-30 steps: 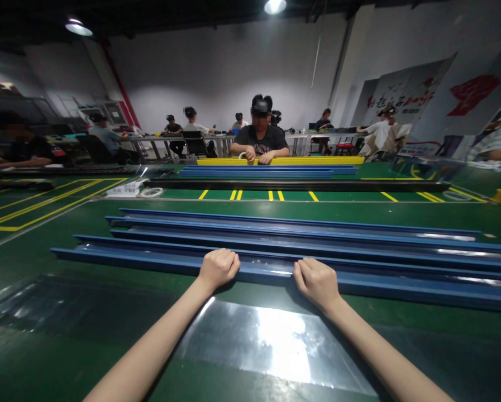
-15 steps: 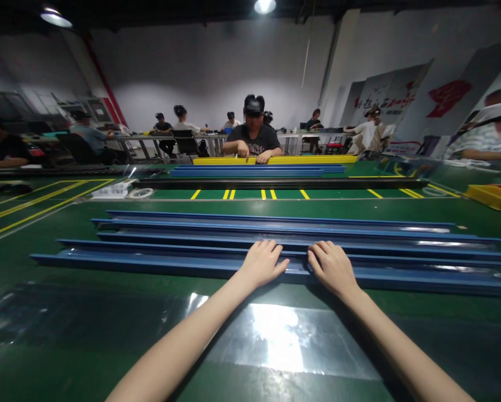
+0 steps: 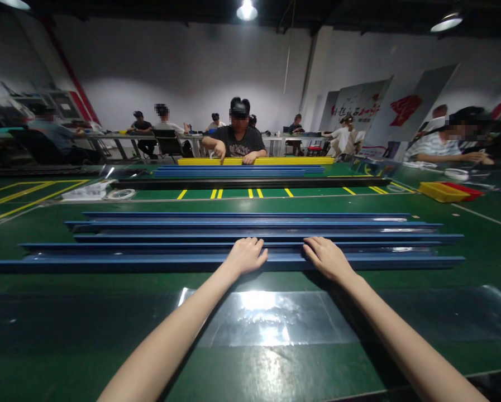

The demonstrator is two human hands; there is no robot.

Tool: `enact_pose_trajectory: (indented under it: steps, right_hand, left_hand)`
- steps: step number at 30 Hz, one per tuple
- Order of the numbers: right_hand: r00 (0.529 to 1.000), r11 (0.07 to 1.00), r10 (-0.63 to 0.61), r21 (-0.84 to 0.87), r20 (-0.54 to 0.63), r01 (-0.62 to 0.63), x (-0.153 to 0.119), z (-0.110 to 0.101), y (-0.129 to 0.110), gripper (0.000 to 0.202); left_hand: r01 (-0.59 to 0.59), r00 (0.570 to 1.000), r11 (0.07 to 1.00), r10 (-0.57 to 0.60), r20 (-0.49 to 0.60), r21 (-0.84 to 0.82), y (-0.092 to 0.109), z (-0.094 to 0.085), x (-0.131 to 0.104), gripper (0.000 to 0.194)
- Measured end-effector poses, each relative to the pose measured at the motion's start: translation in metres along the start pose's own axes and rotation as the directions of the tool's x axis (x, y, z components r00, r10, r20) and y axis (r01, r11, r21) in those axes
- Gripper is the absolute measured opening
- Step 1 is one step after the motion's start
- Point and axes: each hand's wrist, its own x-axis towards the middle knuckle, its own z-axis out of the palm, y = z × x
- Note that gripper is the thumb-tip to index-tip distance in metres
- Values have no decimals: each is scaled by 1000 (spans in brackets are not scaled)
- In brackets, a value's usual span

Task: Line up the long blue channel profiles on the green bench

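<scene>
Currently we have both hands over the nearest blue channel (image 3: pixel 128 267), which lies lengthwise across the green table (image 3: pixel 66 374) in front of us. Our left hand (image 3: pixel 245 255) rests over its near wall, fingers loosely bent toward the trough and thumb held apart, pointing toward the other hand. Our right hand (image 3: pixel 328 258) mirrors it farther along, fingers also unclenched and reaching over the wall. The fingertips' undersides are hidden from us, so we cannot tell whether either hand grasps the channel or only lies on it. Between our 2 hands a stretch of the channel shows bare of fingers, and glossy glints show inside the trough toward its right end.

Just behind it we see more blue channels (image 3: pixel 149 238), laid roughly parallel. Nearer to us, a clear plastic sheet (image 3: pixel 275 319) lies flat under our forearms, shining brightly at its middle. Farther off lie a long black bar (image 3: pixel 254 183), some thin blue strips (image 3: pixel 233 171) and a yellow bar (image 3: pixel 292 161), where a co-worker (image 3: pixel 238 139) has 2 hands. Off to our right, a yellow tray (image 3: pixel 443 192) stands beside a red tray (image 3: pixel 471 191).
</scene>
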Motion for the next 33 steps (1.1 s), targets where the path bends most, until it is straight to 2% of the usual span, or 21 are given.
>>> enact_pose_trajectory:
  steps: [3,8,12,15,20,22,27,33]
  right_hand:
    - [999,1000,23,-7,-35,-23,-7,2,12,41]
    - [991,998,66,21,-113,-64,-14,10,27,40]
    - [993,999,50,-9,-109,-51,-12,12,29,39]
    - [994,996,54,-61,-91,-60,-9,11,24,38]
    - [985,983,115,-130,-128,-132,-5,12,11,38]
    - [980,980,133,-126,-150,-152,-5,13,5,37]
    - [971,982,140,-102,-194,-162,2,15,-20,37]
    - [968,981,159,-76,-196,-177,19,18,-64,35]
  left_hand:
    - [16,1000,1000,-15,-7,15,-19,-2,-11,29]
    - [40,999,998,-39,-16,56,-66,-9,-39,29]
    - [31,999,998,-29,-33,51,-99,-15,-62,31]
    - [32,999,998,-32,-10,55,-109,-19,-73,33]
    - [105,990,988,-115,80,115,-98,-28,-71,37]
    - [115,991,989,-121,65,91,-87,-31,-63,36]
    - [56,998,998,-56,-5,-2,-54,-35,-34,31]
    - [121,992,993,-121,28,-13,-7,-20,-6,28]
